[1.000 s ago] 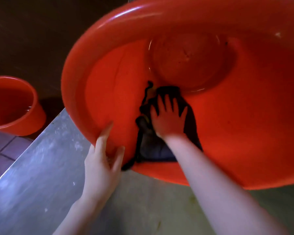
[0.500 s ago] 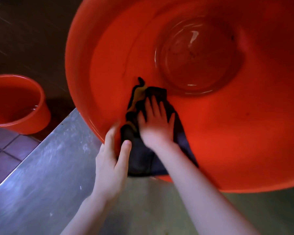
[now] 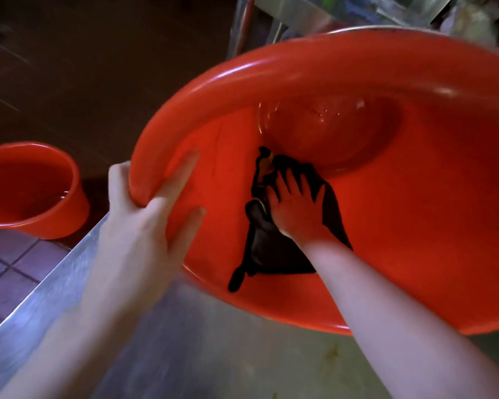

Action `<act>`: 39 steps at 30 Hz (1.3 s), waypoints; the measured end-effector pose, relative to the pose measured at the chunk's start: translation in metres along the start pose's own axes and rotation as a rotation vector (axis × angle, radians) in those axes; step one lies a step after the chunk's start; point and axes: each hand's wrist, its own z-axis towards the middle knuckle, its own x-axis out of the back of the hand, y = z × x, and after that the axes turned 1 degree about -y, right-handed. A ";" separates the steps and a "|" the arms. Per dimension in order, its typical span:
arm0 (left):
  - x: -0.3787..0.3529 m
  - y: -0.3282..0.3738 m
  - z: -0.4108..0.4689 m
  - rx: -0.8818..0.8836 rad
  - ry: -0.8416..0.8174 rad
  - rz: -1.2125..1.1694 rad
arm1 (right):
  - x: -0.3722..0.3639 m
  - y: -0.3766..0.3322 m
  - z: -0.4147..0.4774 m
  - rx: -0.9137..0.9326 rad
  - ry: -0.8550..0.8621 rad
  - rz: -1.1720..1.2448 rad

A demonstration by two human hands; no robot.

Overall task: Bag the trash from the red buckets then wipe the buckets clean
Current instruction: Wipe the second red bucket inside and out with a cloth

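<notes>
A large red bucket lies tilted toward me over a steel counter, its wet round bottom showing deep inside. My left hand grips the bucket's left rim, thumb outside and fingers inside. My right hand presses a dark cloth flat against the inner wall just below the bottom, fingers spread. A corner of the cloth trails toward the near rim.
A second, smaller red bucket stands on the tiled floor at the left with some water in it. The steel counter runs under the big bucket. Metal frames and shelving rise behind it.
My left hand shifted up the rim to a fuller grip. The bucket tipped so its mouth faces me more. My right hand stayed pressed on the cloth, sliding slightly.
</notes>
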 end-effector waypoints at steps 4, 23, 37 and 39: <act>-0.016 -0.005 -0.007 0.116 -0.125 0.001 | 0.003 0.035 -0.016 -0.034 0.046 -0.136; -0.054 0.020 -0.074 0.398 -0.149 -0.313 | 0.008 -0.024 -0.003 -0.220 -0.077 0.201; 0.026 0.057 -0.016 0.262 -0.229 -0.218 | 0.042 -0.065 -0.045 0.159 -0.211 0.372; 0.035 0.056 -0.009 0.210 -0.222 -0.127 | 0.044 -0.050 -0.039 0.060 -0.310 0.387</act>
